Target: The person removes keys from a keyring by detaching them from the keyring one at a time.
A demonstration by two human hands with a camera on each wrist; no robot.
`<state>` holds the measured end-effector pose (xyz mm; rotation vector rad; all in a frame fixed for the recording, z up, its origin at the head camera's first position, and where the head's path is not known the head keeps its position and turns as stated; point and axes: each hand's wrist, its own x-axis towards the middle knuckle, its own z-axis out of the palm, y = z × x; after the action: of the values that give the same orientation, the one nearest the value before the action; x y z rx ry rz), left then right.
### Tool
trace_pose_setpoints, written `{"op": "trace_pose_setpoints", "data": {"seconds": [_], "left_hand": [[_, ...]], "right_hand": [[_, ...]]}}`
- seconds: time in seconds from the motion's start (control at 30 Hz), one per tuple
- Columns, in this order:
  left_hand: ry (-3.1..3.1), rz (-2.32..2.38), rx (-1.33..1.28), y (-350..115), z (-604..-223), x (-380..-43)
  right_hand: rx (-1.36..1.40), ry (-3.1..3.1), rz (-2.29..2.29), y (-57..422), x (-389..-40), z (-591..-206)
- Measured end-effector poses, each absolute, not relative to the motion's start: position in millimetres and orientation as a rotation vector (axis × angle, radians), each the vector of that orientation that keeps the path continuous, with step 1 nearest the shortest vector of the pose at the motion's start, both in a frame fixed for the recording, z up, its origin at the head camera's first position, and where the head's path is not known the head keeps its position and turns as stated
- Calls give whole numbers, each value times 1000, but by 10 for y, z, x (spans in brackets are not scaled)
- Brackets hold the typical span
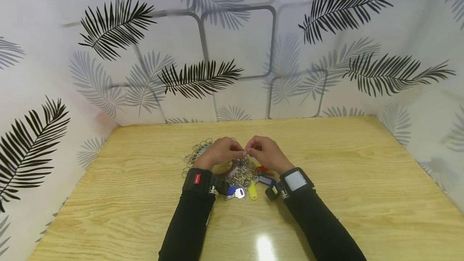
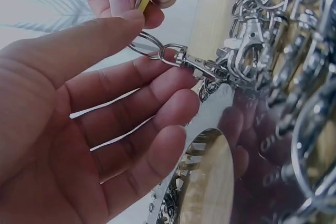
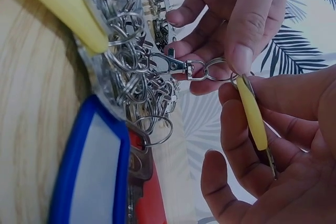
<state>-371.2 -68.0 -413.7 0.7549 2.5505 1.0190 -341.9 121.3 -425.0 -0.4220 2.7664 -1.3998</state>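
Note:
My left hand (image 1: 222,151) pinches a metal split ring (image 3: 215,60) between thumb and index finger, its other fingers loosely spread. A silver swivel clasp (image 3: 178,66) hangs from that ring and reaches toward a heap of similar clasps (image 1: 243,172). Facing it, my right hand (image 1: 267,154) pinches a yellow key tag (image 3: 252,114) with a key (image 3: 272,163) lying along it. Thumbs and fingertips of both hands meet where the tag and ring come together. Whether the tag is threaded on the ring is hidden by the fingertips.
Below the hands lie a blue-framed tag (image 1: 266,180), another yellow tag (image 1: 252,191), a silver key (image 1: 238,193) and a red tag (image 3: 152,198). More rings (image 1: 192,160) spread left of the left hand. A patterned wall (image 1: 232,100) borders the wooden table (image 1: 344,172).

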Motion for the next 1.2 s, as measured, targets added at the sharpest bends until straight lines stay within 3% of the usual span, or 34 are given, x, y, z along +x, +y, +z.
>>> {"op": "trace_pose_setpoints", "data": {"seconds": [0.87, 1.2], "left_hand": [[2579, 1061, 823, -658, -4136, -3710], [2486, 1143, 801, -722, -4139, -3691]], "right_hand": [[-444, 2844, -1433, 1262, -3418, -4258], [-455, 2857, -1494, 1595, -3433, -4088]]}}
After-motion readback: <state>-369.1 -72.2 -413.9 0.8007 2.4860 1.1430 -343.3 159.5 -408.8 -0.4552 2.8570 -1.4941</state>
